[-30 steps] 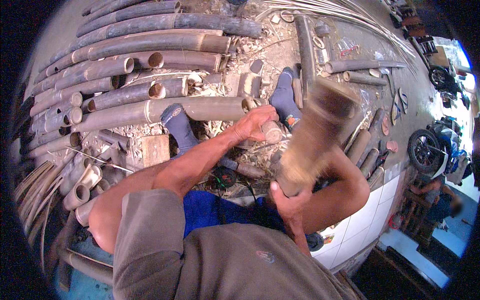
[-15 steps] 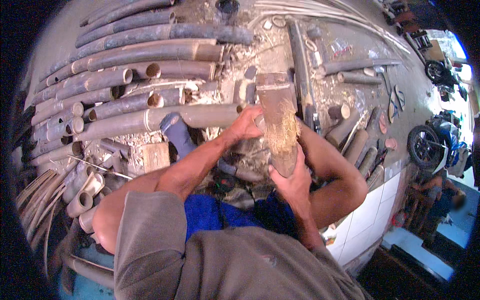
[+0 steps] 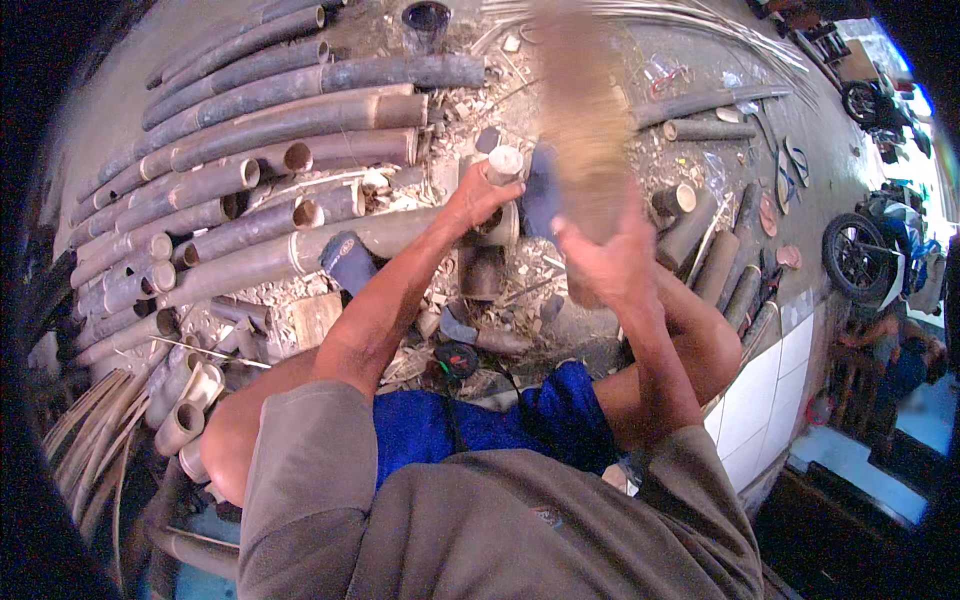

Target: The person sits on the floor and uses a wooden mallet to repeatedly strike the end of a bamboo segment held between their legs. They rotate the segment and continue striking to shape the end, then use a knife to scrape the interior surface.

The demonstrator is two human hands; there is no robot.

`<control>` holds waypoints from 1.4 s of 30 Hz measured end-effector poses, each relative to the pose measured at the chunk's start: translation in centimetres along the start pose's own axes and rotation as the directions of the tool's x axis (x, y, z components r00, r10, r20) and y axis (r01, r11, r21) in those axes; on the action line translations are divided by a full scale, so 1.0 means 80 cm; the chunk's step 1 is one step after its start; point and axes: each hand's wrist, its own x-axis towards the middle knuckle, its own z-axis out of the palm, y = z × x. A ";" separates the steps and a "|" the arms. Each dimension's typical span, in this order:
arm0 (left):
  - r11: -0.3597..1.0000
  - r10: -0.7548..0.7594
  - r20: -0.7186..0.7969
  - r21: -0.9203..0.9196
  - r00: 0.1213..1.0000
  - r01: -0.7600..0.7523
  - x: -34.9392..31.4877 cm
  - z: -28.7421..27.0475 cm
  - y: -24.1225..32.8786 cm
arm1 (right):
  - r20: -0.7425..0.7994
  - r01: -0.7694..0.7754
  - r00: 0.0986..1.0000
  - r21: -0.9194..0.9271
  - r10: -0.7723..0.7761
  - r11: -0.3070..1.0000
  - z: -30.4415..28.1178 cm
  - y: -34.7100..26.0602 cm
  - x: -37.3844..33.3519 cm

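My right hand [image 3: 612, 260] is closed round the lower end of a thick brown bamboo piece [image 3: 580, 110], raised in front of me and smeared by motion. A tan, rough patch covers its middle. To the left of it, my left hand [image 3: 482, 197] grips a short round stick [image 3: 505, 160] whose pale flat end points up. Stick and bamboo piece are apart. Below my hands, wood chips and bamboo offcuts lie between my legs, among them a short dark bamboo tube [image 3: 482, 272].
Long bamboo poles [image 3: 330, 125] lie in rows on the left. Shorter bamboo lengths [image 3: 710, 265] and sandals [image 3: 795, 162] are at the right. A dark bucket [image 3: 426, 18] stands at the far side. A motorcycle wheel [image 3: 852, 257] and another person [image 3: 890, 345] are farther right.
My right hand has swung the bamboo piece up and away from me. My left hand has moved left with the stick, which was against the piece before.
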 end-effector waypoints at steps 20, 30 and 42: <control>0.906 -0.065 0.262 0.420 0.963 -0.053 -0.037 0.035 0.016 | 0.171 -0.370 0.926 0.247 0.336 0.895 -0.050 0.027 -0.070; 0.922 0.288 -0.808 0.088 0.514 -0.378 0.171 -0.134 0.148 | 0.207 -0.507 0.860 0.255 0.466 0.824 -0.042 0.040 -0.085; 0.854 0.513 -0.635 0.444 0.578 -0.270 0.276 -0.244 0.064 | 0.320 -0.496 0.855 0.272 0.408 0.825 0.001 0.074 -0.078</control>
